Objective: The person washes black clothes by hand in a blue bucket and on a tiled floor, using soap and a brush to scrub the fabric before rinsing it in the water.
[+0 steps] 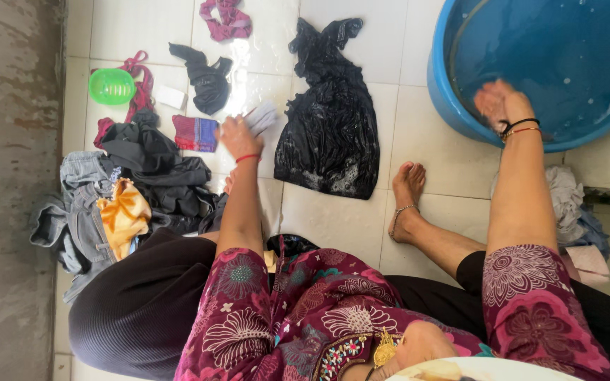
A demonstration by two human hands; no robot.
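I sit on a white tiled floor. My left hand [237, 138] is raised over the tiles and grips a small pale object [260, 117], blurred, perhaps a brush or a cloth. Just right of it a wet black garment [330, 120] lies spread flat with soap suds near its lower hem. My right hand [497, 103] reaches over the rim of a large blue tub [440, 77] into soapy water; it is blurred, and I cannot tell whether it holds anything. My bare foot [408, 190] rests on the tiles below the garment.
A clothes pile lies at the left: jeans [72, 215], an orange cloth [125, 215], dark garments [157, 169]. Nearby are a green bowl [112, 86], a white soap bar [171, 97], a red-blue cloth [195, 132], a black cloth [207, 81] and a maroon cloth [227, 20]. Pale laundry [566, 197] lies right.
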